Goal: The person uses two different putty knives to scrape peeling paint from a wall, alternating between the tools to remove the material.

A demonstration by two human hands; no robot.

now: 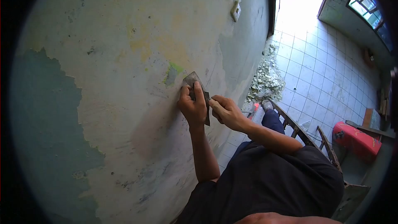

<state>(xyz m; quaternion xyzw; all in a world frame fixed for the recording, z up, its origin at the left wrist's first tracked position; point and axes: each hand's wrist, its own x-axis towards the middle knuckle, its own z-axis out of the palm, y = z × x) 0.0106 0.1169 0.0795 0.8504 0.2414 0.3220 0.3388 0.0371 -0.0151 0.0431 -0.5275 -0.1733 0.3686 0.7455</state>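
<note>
My left hand [194, 107] is closed around a flat grey blade [192, 77], whose pointed end sticks up past the fingers close to the wall. Just to the right, my right hand [227, 112] grips the short handle of a scraper [207, 118]; its dark blade stands edge-on against the left palm. The two tools overlap between the hands, and the fingers hide where they meet. Behind them is the wall [112, 112], with worn pale plaster, yellow stains, a small bright green patch [175, 67] and grey-green paint [45, 128] at the left with a ragged edge.
A switch plate [236, 11] is on the wall. Paint flakes [267, 76] lie heaped on the tiled floor [306, 60] along its foot. A metal ladder-like frame [295, 129] stands beneath me, near a red object [356, 141]. A bright doorway [302, 0] opens at the top.
</note>
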